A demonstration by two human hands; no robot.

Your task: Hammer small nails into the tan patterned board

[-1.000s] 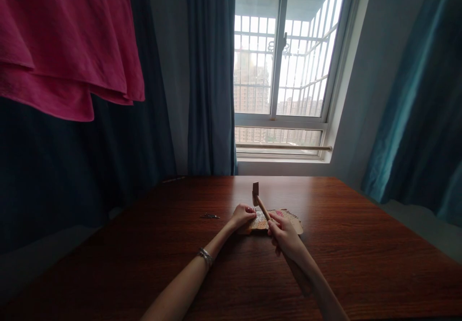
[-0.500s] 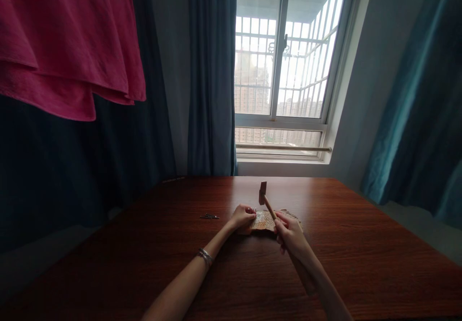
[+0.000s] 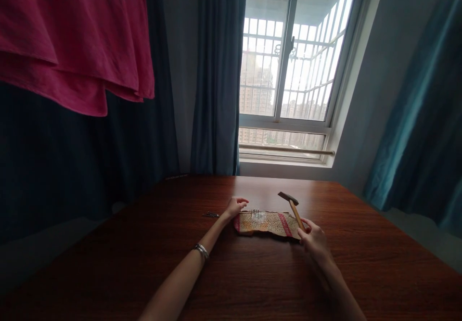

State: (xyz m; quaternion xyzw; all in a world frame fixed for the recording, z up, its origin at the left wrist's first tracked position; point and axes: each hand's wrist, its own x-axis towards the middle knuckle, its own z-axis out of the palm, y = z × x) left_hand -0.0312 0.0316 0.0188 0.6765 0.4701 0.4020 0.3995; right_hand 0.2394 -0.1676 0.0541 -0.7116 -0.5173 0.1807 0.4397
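A flat, rough-edged board (image 3: 274, 224) with a speckled pattern and red bands lies on the table. Several thin nails (image 3: 255, 212) stand upright in it, left of its middle. My right hand (image 3: 314, 238) is closed round the wooden handle of a hammer (image 3: 295, 211), whose dark head is raised above the board's right end. Just over the board's left end is my left hand (image 3: 235, 206), its fingers stretched out and apart with nothing visible in them. To the left of that hand lies a small pile of loose nails (image 3: 211, 214).
The brown wooden table (image 3: 252, 273) reaches back to a wall with a barred window (image 3: 285, 70). Dark blue curtains (image 3: 216, 80) hang at the sides. A pink towel (image 3: 79, 37) hangs at the upper left.
My left hand has let go of a nail and drawn back to the left. My right hand has moved to the right with the hammer, uncovering the board. The view has tilted slightly.
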